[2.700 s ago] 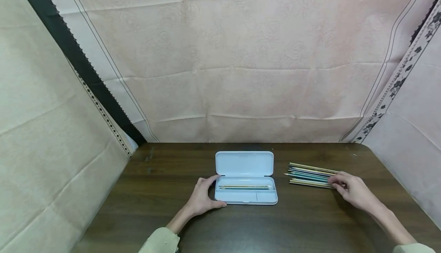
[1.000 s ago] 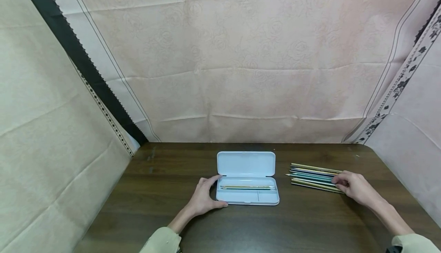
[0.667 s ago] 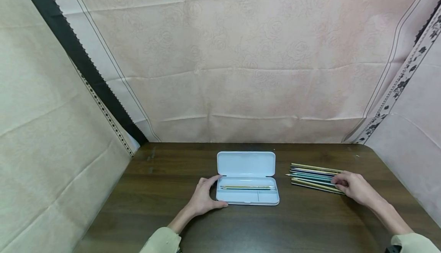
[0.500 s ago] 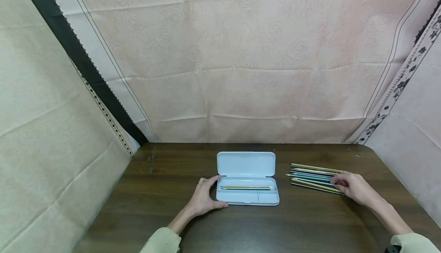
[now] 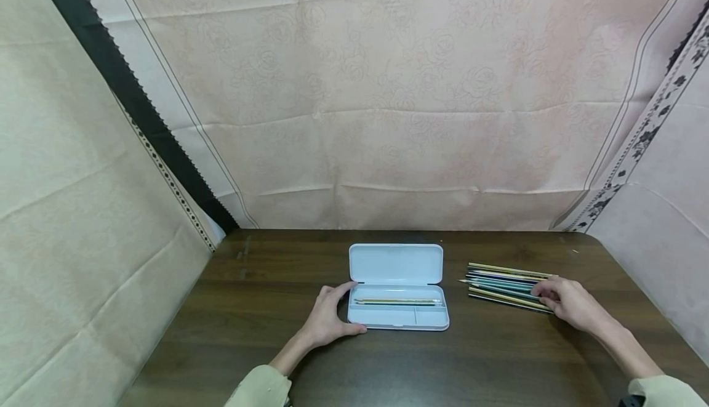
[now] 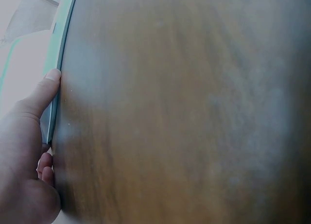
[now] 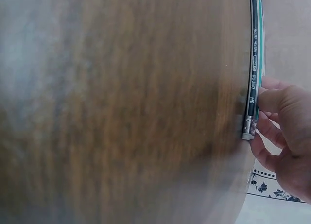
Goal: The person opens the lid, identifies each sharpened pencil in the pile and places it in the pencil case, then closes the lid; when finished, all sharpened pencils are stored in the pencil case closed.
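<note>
Two hands are down on the dark table, and the pencils lie on my right side. My right hand rests at the blunt ends of the pencil row, fingertips touching the ends of the nearest ones; the wrist view shows a dark HB pencil against those fingers, but I cannot tell whether they are pinching it or only laid on it. Every pencil in the row has its long axis running from 3 o'clock to 9 o'clock, tips toward the case, so from my right hand they stretch away at 9 o'clock. The white pencil case sits open at the middle of the table, well apart from the row, lid laid back at 12 o'clock, with a couple of pencils already lying lengthwise in its tray. My left hand clasps the case's left end, thumb along its edge, fingers curled round the corner. The right hand is plainly the nearer one to the loose pencils
</note>
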A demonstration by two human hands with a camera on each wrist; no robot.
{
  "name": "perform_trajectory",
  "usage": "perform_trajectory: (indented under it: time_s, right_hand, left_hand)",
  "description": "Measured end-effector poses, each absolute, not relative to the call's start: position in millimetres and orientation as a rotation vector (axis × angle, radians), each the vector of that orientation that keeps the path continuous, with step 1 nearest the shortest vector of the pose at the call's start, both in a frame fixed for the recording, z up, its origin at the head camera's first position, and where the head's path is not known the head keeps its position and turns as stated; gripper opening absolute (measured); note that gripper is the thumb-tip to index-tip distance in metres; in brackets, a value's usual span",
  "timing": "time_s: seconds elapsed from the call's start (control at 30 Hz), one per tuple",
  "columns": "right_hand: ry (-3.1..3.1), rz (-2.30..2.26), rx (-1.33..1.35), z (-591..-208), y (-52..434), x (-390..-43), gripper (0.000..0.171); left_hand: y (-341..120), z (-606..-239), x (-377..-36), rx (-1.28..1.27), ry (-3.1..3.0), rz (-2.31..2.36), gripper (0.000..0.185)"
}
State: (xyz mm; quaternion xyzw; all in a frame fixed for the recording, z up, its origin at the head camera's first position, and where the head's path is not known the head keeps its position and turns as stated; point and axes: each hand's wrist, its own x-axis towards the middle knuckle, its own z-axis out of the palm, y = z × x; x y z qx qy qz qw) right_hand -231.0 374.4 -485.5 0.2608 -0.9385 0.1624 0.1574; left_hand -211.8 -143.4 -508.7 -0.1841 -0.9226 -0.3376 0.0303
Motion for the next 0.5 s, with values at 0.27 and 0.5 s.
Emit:
perform_trajectory:
  time_s: [0.27,0.5]
  right_hand:
    - [-2.693,0.503,0.736,-481,369,-229,0.029]
    - [-2.657,0.531,0.754,-477,359,-227,0.031]
  left_hand:
    - [-144,-509,-211,-0.571,-2.84,-1.039,0.089]
    - [-143,-508,-211,-0.569,-2.838,-1.034,0.09]
